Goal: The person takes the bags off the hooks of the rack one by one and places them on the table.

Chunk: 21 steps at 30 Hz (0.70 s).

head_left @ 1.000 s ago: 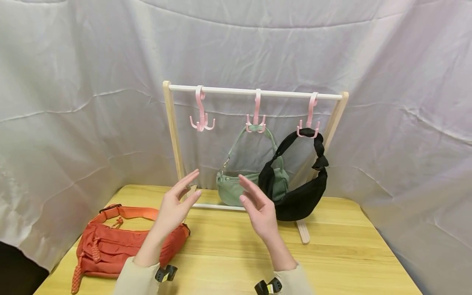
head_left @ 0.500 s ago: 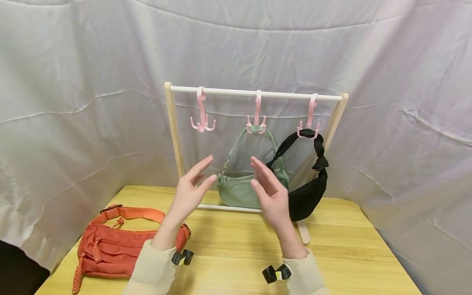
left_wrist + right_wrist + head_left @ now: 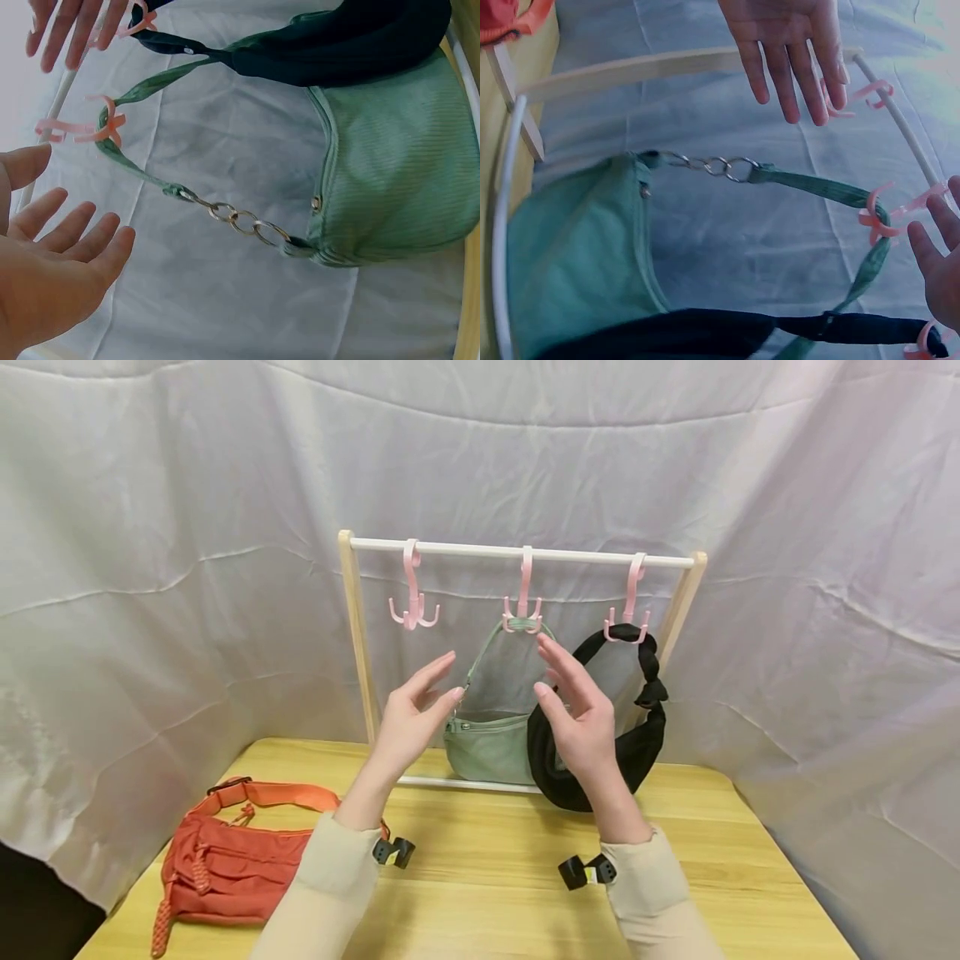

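Your left hand (image 3: 408,722) and right hand (image 3: 587,727) hover, fingers (image 3: 567,667) released; green bag (image 3: 489,753) near the bench (image 3: 487,868)'s back edge.

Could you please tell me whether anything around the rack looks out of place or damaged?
Only the red bag stands out, mildly: it lies on the table while the leftmost pink hook is bare, whereas the green bag and black bag are hooked on the other two. I see no spill or damage.

ribbed green bag (image 3: 491,752), black bag (image 3: 643,756), red bag (image 3: 232,868) with orange strap (image 3: 292,794), pink hooks (image 3: 524,581), yellow wood-grained table (image 3: 723,843)
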Motion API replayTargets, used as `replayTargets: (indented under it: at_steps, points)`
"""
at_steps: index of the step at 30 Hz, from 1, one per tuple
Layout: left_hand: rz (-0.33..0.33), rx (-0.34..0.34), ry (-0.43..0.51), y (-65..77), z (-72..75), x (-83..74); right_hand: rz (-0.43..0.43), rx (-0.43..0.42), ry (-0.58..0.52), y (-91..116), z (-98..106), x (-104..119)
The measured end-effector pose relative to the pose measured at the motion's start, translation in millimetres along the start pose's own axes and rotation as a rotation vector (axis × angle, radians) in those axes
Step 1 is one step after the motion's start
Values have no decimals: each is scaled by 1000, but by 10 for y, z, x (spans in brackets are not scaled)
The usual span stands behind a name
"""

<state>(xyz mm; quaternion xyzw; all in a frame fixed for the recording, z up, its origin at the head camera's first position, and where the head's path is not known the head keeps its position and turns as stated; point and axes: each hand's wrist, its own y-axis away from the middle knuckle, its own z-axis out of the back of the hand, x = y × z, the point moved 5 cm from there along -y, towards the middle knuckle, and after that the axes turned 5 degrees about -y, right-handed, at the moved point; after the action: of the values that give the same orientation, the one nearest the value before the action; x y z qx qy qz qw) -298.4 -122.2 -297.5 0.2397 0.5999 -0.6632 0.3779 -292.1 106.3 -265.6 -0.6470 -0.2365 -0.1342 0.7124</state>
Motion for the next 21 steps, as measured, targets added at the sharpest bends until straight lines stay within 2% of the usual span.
replayTargets:
  at_steps: [5, 12, 21]
  points:
    - [-50, -21, -2, -124, -66, -38, 80, 30, 84, -204, 25, 33]
    - [-96, -60, -62, -264, -151, -61, 257, 65, 257, -468, 44, 110]
    - [-165, -95, -136, -439, -248, -63, 388, 66, 374, -760, 34, 178]
